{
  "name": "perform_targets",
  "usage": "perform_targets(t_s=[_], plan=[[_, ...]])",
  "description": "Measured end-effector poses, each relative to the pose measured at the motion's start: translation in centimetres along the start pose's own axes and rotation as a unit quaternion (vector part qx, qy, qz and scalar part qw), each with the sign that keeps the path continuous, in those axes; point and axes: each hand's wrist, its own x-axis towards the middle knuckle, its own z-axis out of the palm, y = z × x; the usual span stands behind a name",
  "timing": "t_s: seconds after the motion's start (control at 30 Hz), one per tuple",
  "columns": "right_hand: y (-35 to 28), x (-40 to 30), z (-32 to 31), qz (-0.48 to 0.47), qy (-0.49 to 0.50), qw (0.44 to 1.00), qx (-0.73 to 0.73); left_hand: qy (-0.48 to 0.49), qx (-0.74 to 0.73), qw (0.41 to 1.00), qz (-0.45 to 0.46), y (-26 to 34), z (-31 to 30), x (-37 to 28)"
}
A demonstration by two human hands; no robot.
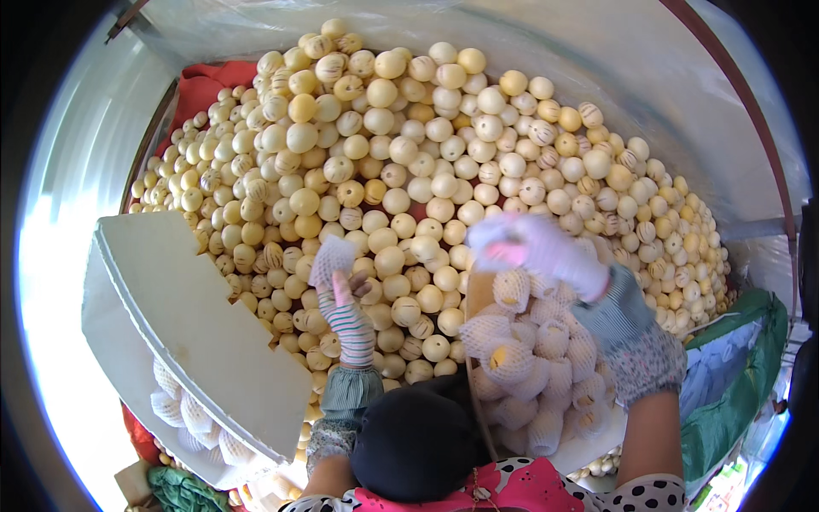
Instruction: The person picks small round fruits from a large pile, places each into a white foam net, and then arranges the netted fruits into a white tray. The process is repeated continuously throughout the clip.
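My left hand (344,307), in a striped glove that leaves fingertips bare, holds a white foam net sleeve (333,261) over a large heap of round, pale yellow pepino melons (403,243), some with purple streaks. My right hand (540,253), in a pale pink and white glove, is blurred by motion above the far end of an open box (481,403). Whether it grips anything is unclear. Inside the box lie many melons in white foam nets (508,360). Patterned oversleeves cover both forearms.
On the left, a box with a large white flap (205,333) holds more foam nets (195,413). A green sack (723,397) with pale contents lies at right. Translucent sheeting (595,57) rises behind the heap, and red cloth (205,93) shows far left. A dark cap (416,441) fills the lower middle.
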Motion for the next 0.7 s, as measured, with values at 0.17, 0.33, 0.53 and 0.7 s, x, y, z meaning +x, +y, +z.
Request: perform_targets(t_s=[0.17, 0.33, 0.53, 0.7], plan=[[-4.2, 13.1, 5.9, 0.008, -0.115, 0.955, -0.273, 0.072, -0.036, 0.997, -0.014, -0.5, -2.6, 2.2], [-1.6, 21.5, 10.4, -0.024, -0.032, 0.898, -0.439, 0.020, -0.038, 0.998, -0.034, -1.3, -1.8, 2.1], [-2.3, 24.5, 11.2, 0.013, -0.125, 0.891, -0.436, 0.030, -0.007, 0.999, -0.042, 0.0, -2.0, 2.1], [-0.3, 19.7, 8.3, -0.067, 0.044, 0.996, 0.030, 0.013, 0.016, 1.000, 0.015, 2.2, -2.0, 2.2]])
